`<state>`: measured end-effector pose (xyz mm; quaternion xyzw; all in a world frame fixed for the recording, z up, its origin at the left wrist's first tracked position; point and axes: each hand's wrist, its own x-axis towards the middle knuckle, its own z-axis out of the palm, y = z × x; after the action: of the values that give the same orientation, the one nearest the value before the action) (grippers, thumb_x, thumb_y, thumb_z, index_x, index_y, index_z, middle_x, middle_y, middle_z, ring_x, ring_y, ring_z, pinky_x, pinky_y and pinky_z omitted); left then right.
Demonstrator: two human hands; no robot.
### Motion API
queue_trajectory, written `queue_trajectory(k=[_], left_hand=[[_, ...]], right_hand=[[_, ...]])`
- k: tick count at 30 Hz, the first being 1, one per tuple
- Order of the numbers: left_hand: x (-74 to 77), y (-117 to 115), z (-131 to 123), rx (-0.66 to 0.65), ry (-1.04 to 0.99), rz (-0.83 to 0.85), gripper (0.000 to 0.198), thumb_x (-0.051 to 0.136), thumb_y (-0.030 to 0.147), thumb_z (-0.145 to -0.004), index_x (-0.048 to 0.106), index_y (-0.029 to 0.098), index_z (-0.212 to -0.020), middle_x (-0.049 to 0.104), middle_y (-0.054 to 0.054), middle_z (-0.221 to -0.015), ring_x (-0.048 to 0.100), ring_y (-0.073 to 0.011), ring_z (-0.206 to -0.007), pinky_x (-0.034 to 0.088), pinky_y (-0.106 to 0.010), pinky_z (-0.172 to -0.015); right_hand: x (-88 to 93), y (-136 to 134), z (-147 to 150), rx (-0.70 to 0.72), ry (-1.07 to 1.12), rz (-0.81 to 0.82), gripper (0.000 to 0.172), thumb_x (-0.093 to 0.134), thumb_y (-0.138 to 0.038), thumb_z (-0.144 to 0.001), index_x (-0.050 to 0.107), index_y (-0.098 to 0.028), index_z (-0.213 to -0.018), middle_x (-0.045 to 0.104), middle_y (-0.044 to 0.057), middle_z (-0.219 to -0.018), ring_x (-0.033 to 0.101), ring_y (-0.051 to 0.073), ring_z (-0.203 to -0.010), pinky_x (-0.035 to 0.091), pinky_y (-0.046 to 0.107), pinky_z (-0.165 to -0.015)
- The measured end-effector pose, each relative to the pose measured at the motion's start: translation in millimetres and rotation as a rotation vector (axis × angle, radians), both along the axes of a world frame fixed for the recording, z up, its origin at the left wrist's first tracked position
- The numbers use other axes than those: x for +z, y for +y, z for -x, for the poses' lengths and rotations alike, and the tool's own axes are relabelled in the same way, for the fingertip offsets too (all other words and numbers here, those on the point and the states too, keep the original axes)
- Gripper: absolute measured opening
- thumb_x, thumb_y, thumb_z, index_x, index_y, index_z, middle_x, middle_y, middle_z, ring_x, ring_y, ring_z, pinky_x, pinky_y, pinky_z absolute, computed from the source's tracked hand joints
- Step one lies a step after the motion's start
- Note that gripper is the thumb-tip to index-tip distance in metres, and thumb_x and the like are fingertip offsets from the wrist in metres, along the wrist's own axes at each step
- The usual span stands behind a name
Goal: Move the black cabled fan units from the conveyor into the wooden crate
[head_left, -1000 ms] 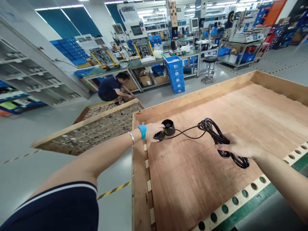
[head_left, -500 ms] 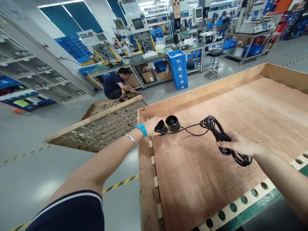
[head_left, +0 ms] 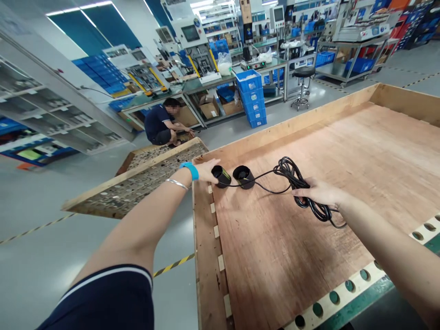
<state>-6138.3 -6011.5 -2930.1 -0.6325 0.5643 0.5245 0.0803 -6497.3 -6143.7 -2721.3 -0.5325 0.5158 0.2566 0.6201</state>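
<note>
Two short black cylinders, open at the top, stand side by side on the wooden tray floor near its far left corner. My left hand [head_left: 207, 172] is at the left cylinder [head_left: 223, 178], its fingers apart and not wrapped round it; whether a fingertip touches it I cannot tell. Beside it, the right cylinder [head_left: 243, 178] stands untouched. Black cables run from the cylinders to a looped bundle of black cable [head_left: 290, 169]. My right hand [head_left: 321, 191] grips this bundle over the middle of the tray, and a loose end hangs below my wrist.
A raised wooden rim [head_left: 292, 123] borders the tray; a strip with round holes [head_left: 355, 282] lies along its near side. Beyond the left corner, a person [head_left: 161, 121] crouches by a tilted wooden panel [head_left: 137, 183]. Blue crates [head_left: 252, 98] are stacked behind.
My left hand has loosened from the left cylinder and drawn slightly left. My right hand has moved the cable bundle a little left and away from me.
</note>
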Motion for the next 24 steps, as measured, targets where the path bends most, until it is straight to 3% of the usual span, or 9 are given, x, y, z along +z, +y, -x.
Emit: queue_trajectory(k=[2,5,8,11,15,20,24], left_hand=[[10.4,-18,20,0.057,0.042,0.014,0.096,0.064,0.050,-0.064,0.033,0.013,-0.147,0.038,-0.015,-0.151,0.042,-0.0293,-0.135,0.037,-0.033,-0.109],[19.0,-44,61,0.047,0.042,0.004,0.085,0.062,0.053,-0.068,0.043,0.013,-0.142,0.045,-0.014,-0.147,0.046,-0.0289,-0.132,0.037,-0.035,-0.110],[19.3,-60,89,0.053,0.024,-0.123,0.075,0.066,0.043,-0.066,0.052,0.015,-0.134,0.053,-0.013,-0.139,0.058,-0.0277,-0.118,0.050,-0.031,-0.094],[16.4,-66,93,0.123,0.097,-0.280,0.056,0.066,0.035,-0.065,0.062,0.019,-0.119,0.065,-0.008,-0.122,0.067,-0.0233,-0.095,0.056,-0.025,-0.067],[16.0,-70,85,0.149,0.125,-0.353,0.039,0.064,0.034,-0.067,0.069,0.019,-0.103,0.071,-0.005,-0.102,0.068,-0.0202,-0.083,0.054,-0.022,-0.059],[25.1,-73,96,0.130,0.096,-0.269,0.051,0.069,0.050,-0.065,0.069,0.020,-0.106,0.069,-0.010,-0.110,0.067,-0.0242,-0.086,0.054,-0.026,-0.056],[30.3,-74,106,0.089,-0.090,-0.268,0.059,0.076,0.052,-0.055,0.070,0.016,-0.101,0.069,-0.014,-0.106,0.067,-0.0265,-0.080,0.053,-0.027,-0.053]], right_hand=[[-3.7,1,2,-0.011,-0.017,0.000,0.035,0.066,-0.050,-0.070,0.055,-0.017,-0.065,0.057,0.001,-0.061,0.051,0.013,-0.059,0.040,0.026,-0.056],[-5.1,2,2,-0.013,-0.011,-0.005,0.034,0.065,-0.049,-0.071,0.055,-0.017,-0.065,0.057,0.000,-0.061,0.050,0.012,-0.058,0.040,0.026,-0.056],[-3.1,2,1,0.017,0.012,-0.013,0.033,0.065,-0.047,-0.073,0.054,-0.017,-0.063,0.057,0.000,-0.060,0.050,0.012,-0.056,0.040,0.027,-0.058],[-2.1,1,2,0.042,0.009,-0.009,0.032,0.064,-0.046,-0.075,0.055,-0.017,-0.063,0.058,0.001,-0.061,0.051,0.013,-0.058,0.041,0.028,-0.060],[-6.7,2,6,0.068,0.022,-0.006,0.030,0.063,-0.045,-0.076,0.055,-0.017,-0.066,0.060,0.001,-0.063,0.054,0.014,-0.061,0.044,0.028,-0.062],[-12.4,6,7,0.106,0.009,-0.018,0.030,0.061,-0.047,-0.075,0.056,-0.018,-0.066,0.061,0.002,-0.065,0.055,0.016,-0.063,0.045,0.029,-0.063],[-11.4,7,4,0.054,-0.004,-0.028,0.029,0.062,-0.045,-0.073,0.054,-0.019,-0.066,0.059,0.001,-0.063,0.055,0.016,-0.061,0.044,0.029,-0.062]])
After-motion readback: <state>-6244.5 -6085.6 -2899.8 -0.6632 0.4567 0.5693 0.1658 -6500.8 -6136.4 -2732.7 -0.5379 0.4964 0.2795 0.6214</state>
